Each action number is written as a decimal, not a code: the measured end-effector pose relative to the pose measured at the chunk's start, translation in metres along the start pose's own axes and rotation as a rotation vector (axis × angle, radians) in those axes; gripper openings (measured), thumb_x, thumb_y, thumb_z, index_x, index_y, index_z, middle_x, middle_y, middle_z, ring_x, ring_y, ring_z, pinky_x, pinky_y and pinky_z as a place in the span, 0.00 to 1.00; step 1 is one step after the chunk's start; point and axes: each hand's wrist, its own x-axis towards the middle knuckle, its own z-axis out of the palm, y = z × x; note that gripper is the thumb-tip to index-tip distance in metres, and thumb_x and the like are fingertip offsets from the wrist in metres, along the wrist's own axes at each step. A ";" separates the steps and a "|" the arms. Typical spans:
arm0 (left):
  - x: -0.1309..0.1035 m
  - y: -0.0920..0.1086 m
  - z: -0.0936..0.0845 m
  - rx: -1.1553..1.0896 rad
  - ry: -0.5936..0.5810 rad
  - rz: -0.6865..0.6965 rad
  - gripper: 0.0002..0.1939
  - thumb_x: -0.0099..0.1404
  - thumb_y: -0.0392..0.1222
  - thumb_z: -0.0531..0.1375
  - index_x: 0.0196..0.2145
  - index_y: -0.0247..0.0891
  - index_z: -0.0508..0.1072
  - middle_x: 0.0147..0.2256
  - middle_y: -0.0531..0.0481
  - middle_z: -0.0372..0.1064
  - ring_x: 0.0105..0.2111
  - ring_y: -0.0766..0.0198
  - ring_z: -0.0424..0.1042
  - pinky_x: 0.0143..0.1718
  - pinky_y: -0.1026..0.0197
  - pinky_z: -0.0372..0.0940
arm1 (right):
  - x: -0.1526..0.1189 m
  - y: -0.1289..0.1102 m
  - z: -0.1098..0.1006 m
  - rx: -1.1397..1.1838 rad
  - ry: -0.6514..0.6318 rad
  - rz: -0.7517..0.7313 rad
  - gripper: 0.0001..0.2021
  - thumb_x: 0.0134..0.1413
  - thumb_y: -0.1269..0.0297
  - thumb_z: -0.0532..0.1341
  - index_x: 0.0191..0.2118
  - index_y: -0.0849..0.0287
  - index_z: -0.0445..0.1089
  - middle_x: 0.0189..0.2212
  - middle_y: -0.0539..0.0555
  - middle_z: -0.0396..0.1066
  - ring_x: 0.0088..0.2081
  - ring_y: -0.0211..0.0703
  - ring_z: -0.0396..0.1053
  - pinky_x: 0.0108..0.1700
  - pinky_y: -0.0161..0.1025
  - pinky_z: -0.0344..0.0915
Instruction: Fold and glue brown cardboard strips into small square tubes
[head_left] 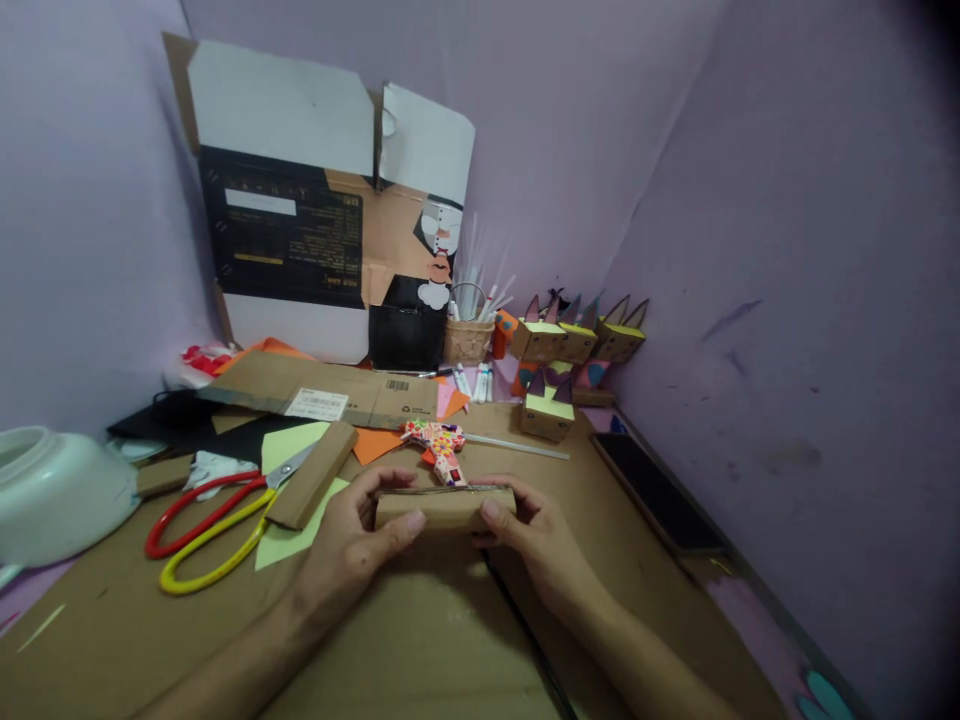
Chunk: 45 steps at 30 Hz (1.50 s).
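Note:
A small folded piece of brown cardboard (446, 512) is held level above the table between my two hands. My left hand (364, 535) grips its left end, thumb on the near face and fingers behind. At the other end my right hand (536, 530) holds it the same way. Just beyond lies a glue gun (437, 440) with a colourful pattern, a clear glue stick (517, 446) at its back. Scissors (225, 515) with red and yellow handles rest to the left, beside a folded cardboard strip (315, 475). A dark cord (525, 630) runs beneath my right hand.
A white bowl-like vessel (60, 500) stands at the far left. Opened box cardboard (285, 230) leans on the back wall. Behind are a basket (469, 342) of markers and sticks and several eared cardboard boxes (547, 412). A dark phone-like slab (660, 490) lies along the right edge.

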 end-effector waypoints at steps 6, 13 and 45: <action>-0.002 0.001 0.004 -0.007 -0.001 -0.102 0.23 0.48 0.50 0.65 0.39 0.36 0.66 0.22 0.53 0.68 0.17 0.67 0.66 0.16 0.68 0.62 | 0.001 -0.002 -0.004 -0.115 0.025 -0.070 0.22 0.39 0.53 0.67 0.42 0.59 0.70 0.37 0.55 0.72 0.35 0.45 0.69 0.33 0.38 0.68; 0.006 0.006 -0.013 -0.112 0.278 0.009 0.22 0.47 0.46 0.66 0.38 0.34 0.67 0.16 0.55 0.67 0.16 0.69 0.64 0.16 0.70 0.60 | 0.017 -0.008 -0.027 -0.566 0.326 -0.211 0.14 0.45 0.55 0.60 0.32 0.61 0.73 0.30 0.57 0.74 0.32 0.47 0.69 0.30 0.37 0.63; 0.021 0.005 -0.034 -0.134 0.363 0.129 0.17 0.46 0.42 0.65 0.35 0.35 0.69 0.20 0.58 0.64 0.20 0.69 0.62 0.21 0.68 0.57 | 0.009 -0.020 0.014 -0.233 0.197 -0.256 0.14 0.45 0.55 0.62 0.31 0.61 0.65 0.15 0.46 0.62 0.17 0.33 0.55 0.18 0.30 0.54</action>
